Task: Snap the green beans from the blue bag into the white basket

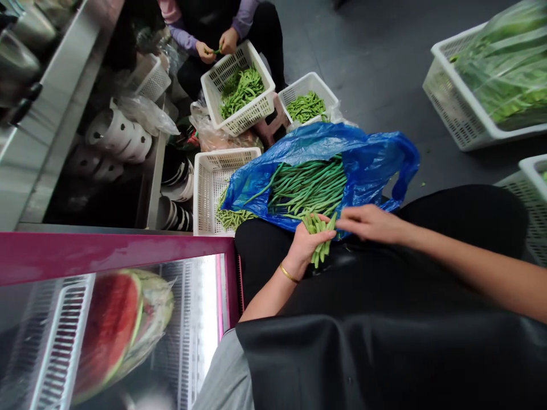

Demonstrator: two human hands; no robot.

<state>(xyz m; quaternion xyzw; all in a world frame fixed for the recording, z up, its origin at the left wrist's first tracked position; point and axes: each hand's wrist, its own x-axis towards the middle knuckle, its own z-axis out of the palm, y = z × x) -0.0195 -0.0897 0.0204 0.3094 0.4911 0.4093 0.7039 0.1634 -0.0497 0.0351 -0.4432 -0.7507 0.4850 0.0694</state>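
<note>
1. Here we are at the blue bag [376, 156], thin, glossy, crinkled plastic, its mouth gaping around the long beans [311, 188]: slender, slightly bent, deep green, lying mostly side by side.
2. At the bag's near edge, our left hand [304, 242] has a firm grip on a bunch of bean pieces [318, 239], short, paler, smooth and blunt-ended. A shiny gold bangle [289, 273] circles the wrist.
3. Our right hand [363, 221] hovers just beside that bunch, near the bag's edge, fingers curled in; whether they pinch a bean, we cannot tell.
4. Look left of the bag: a stiff white slotted basket [205, 193] with more green pieces [235, 219]. Beyond the bag, we spot a tilted basket [256, 111] and a smaller basket [307, 85], both bearing beans, and a co-worker's hands [229, 41] meeting over the tilted one.
5. Well right of the bag sits a crate [453, 102] of leafy greens [508, 74] under clear film; left and nearer than the bag, a magenta-framed cabinet [106, 256] shows cut watermelon [106, 324].
6. The bag itself blocks part of the left-hand basket, its own bottom is hidden from us, and the picture's edge cuts off the crate.
</note>
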